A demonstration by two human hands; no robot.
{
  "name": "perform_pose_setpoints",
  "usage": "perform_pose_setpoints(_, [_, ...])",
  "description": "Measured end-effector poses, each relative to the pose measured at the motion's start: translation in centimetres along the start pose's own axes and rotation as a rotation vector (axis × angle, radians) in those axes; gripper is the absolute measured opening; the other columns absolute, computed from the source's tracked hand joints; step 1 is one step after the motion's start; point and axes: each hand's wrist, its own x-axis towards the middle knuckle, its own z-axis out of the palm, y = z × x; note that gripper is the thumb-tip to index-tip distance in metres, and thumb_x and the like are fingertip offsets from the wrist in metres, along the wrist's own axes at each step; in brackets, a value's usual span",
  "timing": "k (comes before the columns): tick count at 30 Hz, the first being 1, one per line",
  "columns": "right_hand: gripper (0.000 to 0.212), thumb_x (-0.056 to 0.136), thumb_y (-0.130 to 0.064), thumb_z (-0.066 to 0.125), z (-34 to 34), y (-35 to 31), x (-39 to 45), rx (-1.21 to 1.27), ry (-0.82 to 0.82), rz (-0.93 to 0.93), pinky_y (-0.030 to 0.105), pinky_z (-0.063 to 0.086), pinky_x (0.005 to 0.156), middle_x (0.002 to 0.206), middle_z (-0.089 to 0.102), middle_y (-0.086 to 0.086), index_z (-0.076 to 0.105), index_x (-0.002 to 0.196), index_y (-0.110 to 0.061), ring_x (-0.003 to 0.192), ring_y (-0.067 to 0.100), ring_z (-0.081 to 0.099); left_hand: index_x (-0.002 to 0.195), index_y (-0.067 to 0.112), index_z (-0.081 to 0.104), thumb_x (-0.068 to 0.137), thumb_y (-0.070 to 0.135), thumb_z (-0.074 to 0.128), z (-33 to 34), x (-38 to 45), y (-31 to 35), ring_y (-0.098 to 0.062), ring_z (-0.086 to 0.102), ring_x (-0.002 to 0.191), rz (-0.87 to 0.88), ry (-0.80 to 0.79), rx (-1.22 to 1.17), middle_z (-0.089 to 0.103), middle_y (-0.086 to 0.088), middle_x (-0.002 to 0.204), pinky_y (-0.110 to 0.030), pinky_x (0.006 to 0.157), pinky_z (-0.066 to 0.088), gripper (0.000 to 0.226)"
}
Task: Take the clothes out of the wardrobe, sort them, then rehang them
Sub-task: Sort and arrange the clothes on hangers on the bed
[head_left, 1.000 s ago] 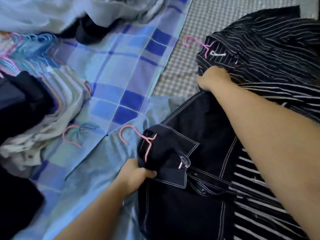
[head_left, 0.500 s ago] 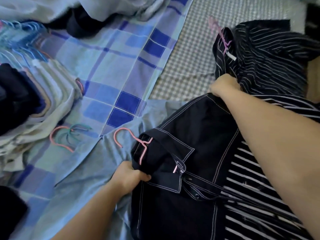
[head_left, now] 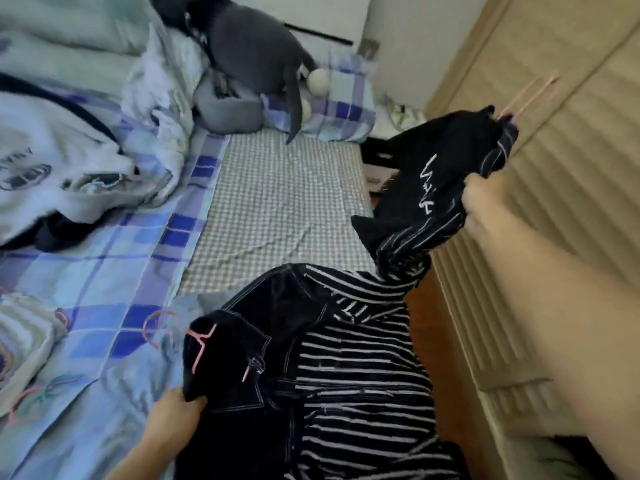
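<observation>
Fingers of the right hand point(head_left: 483, 206) are curled into a bunch of the black striped shirt point(head_left: 363, 368), gripping it up at the right, in front of the beige wardrobe door point(head_left: 561, 188). Half a second ago that hand was low over the bed, at the shirt's collar; now it has lifted the top of the shirt up and to the right, so the cloth stretches in a twisted band from the hand down to the part that lies on the bed. A pink hanger point(head_left: 526, 98) sticks out of the lifted end, blurred against the door. The left hand point(head_left: 176, 414) has kept its place at the near left, its fingers clenched on the collar edge of the dark jacket point(head_left: 242, 358) with white stitching, which lies on the bed just left of the striped shirt and partly over it. A second pink hanger point(head_left: 202, 344) shows at the jacket's collar. The view has swung toward the far end: the checked mattress point(head_left: 277, 202), the blue plaid sheet point(head_left: 114, 271), a pale sweatshirt point(head_left: 52, 161) at the far left and a grey soft toy point(head_left: 249, 46) by the far wall now show.
</observation>
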Motion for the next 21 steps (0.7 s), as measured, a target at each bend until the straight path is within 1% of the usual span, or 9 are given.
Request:
perform_pose_setpoints(2, [0.073,0.072,-0.026,0.051,-8.5,-0.6,2.5,0.053,0.065,0.046,0.045,0.048,0.104,0.138,0.056,0.007,0.046,0.144,-0.015,0.118,0.025,0.058,0.091,0.001,0.072,0.085,0.003,0.071,-1.2,-3.7,6.1,-0.033,0.066,0.08,0.06,-0.022,-0.103,0.071,-0.019,0.082,-0.042,0.077,0.051,0.007])
perform_pose_setpoints(4, [0.07,0.074,-0.027,0.053,-17.0,-3.3,3.3,0.07,0.114,0.074,0.05,0.048,0.104,0.138,0.056,0.008,0.048,0.143,-0.017,0.117,0.029,0.059,0.093,-0.001,0.073,0.081,0.009,0.072,-2.2,-8.2,13.1,-0.031,0.067,0.076,0.146,-0.033,-0.242,0.072,-0.017,0.079,-0.043,0.073,0.054,0.015])
perform_pose_setpoints(5, [0.065,0.078,-0.025,0.053,-20.6,-5.5,2.8,0.059,0.13,0.069,0.05,0.048,0.104,0.138,0.056,0.008,0.048,0.142,-0.017,0.117,0.03,0.059,0.092,-0.002,0.072,0.08,0.012,0.072,-2.5,-10.2,16.2,-0.032,0.067,0.072,0.186,-0.037,-0.311,0.071,-0.017,0.076,-0.043,0.07,0.055,0.018])
perform_pose_setpoints(8, [0.042,0.092,-0.015,0.053,-30.6,-14.1,-2.4,-0.018,0.148,-0.021,0.045,0.048,0.102,0.129,0.061,0.009,0.055,0.134,-0.014,0.112,0.03,0.06,0.094,-0.002,0.066,0.091,0.001,0.061,-2.0,-17.4,25.6,-0.033,0.066,0.065,0.31,-0.126,-0.496,0.069,-0.021,0.075,-0.035,0.058,0.053,0.007])
perform_pose_setpoints(11, [0.022,0.096,-0.011,0.052,-38.1,-19.4,-6.8,-0.059,0.104,-0.099,0.04,0.051,0.092,0.116,0.066,0.015,0.061,0.115,-0.016,0.1,0.031,0.063,0.1,-0.001,0.065,0.095,0.003,0.057,0.8,-24.8,33.2,-0.041,0.071,0.079,0.426,-0.306,-0.599,0.072,-0.027,0.087,-0.048,0.072,0.061,0.01])
perform_pose_setpoints(14, [0.012,0.096,-0.021,0.055,-41.4,-21.5,-10.6,-0.137,0.081,-0.191,0.044,0.051,0.096,0.11,0.07,0.01,0.063,0.105,-0.024,0.097,0.03,0.065,0.103,0.005,0.065,0.099,0.006,0.056,4.2,-31.8,37.9,-0.047,0.069,0.099,0.525,-0.484,-0.644,0.07,-0.031,0.106,-0.06,0.091,0.056,0.01])
perform_pose_setpoints(16, [0.011,0.097,-0.028,0.055,-42.2,-21.6,-13.2,-0.188,0.067,-0.239,0.046,0.052,0.095,0.104,0.071,0.005,0.065,0.101,-0.025,0.094,0.027,0.067,0.11,0.007,0.065,0.102,0.01,0.055,6.4,-35.8,39.7,-0.04,0.07,0.097,0.583,-0.604,-0.666,0.071,-0.026,0.109,-0.054,0.088,0.057,0.013])
perform_pose_setpoints(18, [0.016,0.099,-0.031,0.055,-41.6,-21.1,-16.7,-0.23,0.048,-0.284,0.04,0.052,0.092,0.103,0.071,0.0,0.067,0.107,-0.024,0.095,0.022,0.067,0.12,0.01,0.063,0.104,0.016,0.054,8.3,-38.9,40.6,-0.034,0.07,0.093,0.615,-0.718,-0.692,0.074,-0.018,0.106,-0.048,0.085,0.058,0.02])
perform_pose_setpoints(21, [0.025,0.097,-0.034,0.059,-39.5,-17.9,-21.9,-0.269,-0.034,-0.345,0.034,0.048,0.095,0.113,0.068,-0.01,0.063,0.12,-0.026,0.105,0.011,0.063,0.127,0.019,0.063,0.107,0.025,0.049,10.1,-43.0,41.2,-0.031,0.071,0.105,0.644,-0.895,-0.717,0.075,-0.009,0.115,-0.048,0.092,0.056,0.025])
